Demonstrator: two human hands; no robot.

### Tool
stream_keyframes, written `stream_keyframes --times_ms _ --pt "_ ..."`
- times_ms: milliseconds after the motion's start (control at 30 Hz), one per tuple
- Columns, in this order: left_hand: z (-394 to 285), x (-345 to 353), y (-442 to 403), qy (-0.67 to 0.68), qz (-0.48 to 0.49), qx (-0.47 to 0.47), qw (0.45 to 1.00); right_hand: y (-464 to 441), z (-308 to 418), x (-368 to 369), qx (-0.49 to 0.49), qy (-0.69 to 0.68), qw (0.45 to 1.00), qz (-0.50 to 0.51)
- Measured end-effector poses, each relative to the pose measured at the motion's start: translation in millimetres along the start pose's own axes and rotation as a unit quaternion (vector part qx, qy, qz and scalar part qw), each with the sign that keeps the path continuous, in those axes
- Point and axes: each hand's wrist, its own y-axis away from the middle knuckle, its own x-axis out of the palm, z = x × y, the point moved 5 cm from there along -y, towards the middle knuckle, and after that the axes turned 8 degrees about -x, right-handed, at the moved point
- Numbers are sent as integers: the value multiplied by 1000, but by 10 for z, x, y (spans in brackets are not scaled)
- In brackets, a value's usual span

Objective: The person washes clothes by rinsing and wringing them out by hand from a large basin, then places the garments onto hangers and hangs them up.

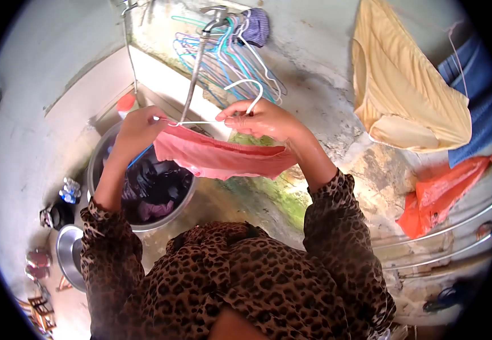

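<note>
In front of me a pair of pink underpants (217, 154) hangs spread sideways along a white clothes hanger (255, 86). My left hand (142, 129) is closed at the left end, pinching the waistband corner and the hanger's tip together. Just below the hook, my right hand (265, 120) is closed around the hanger's neck, its thumb and fingers on the wire. The right end of the underpants reaches my right wrist. Under my left forearm stands a large metal basin (172, 218) with dark wet clothes (155, 184) in it.
Several hangers (223, 54) hang from a tap (214, 20) on the wall. Yellow underpants (402, 85), a blue cloth (475, 102) and a red-orange bag or cloth (441, 195) hang at the right. A smaller metal basin (64, 249) stands at the left.
</note>
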Motion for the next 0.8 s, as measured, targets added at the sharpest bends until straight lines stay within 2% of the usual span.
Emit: stream_keyframes --times_ms 33,133,167,233,267,300,333,400,433,500,600,700,767,800 --pt "-14 12 -20 9 10 -4 1000 36 -6 -42 18 -30 999 13" --pt "-119 76 -40 35 51 -9 998 186 54 -142 -22 -56 998 16" --pt "-144 101 -44 67 48 15 996 238 107 -172 -37 -62 997 16" --pt "-216 162 -61 133 43 68 988 409 218 -249 -59 0 997 -39" --pt "-379 135 -8 150 83 48 984 497 269 -295 -76 36 994 -73" --pt "-430 139 -1 218 96 77 968 599 332 -347 -93 73 987 -108" --pt "-509 124 31 251 77 64 963 725 465 -391 -114 147 971 -149" --pt "-626 94 37 292 30 54 955 949 610 -502 -102 92 967 -216" --pt "-639 87 25 285 5 88 955 1049 662 -569 -98 63 962 -247" --pt "-630 137 -12 298 -2 99 949 1275 792 -745 -102 96 942 -306" --pt "-438 390 -121 307 57 83 946 1638 1182 -953 -91 74 931 -346" --pt "-298 657 -122 304 104 39 946 1988 1565 -1297 -109 141 881 -438" --pt "-284 789 -73 278 137 50 949 2175 1914 -1529 -181 203 834 -480" --pt "-239 875 -63 264 145 56 952 2253 2075 -1637 -179 245 805 -509"
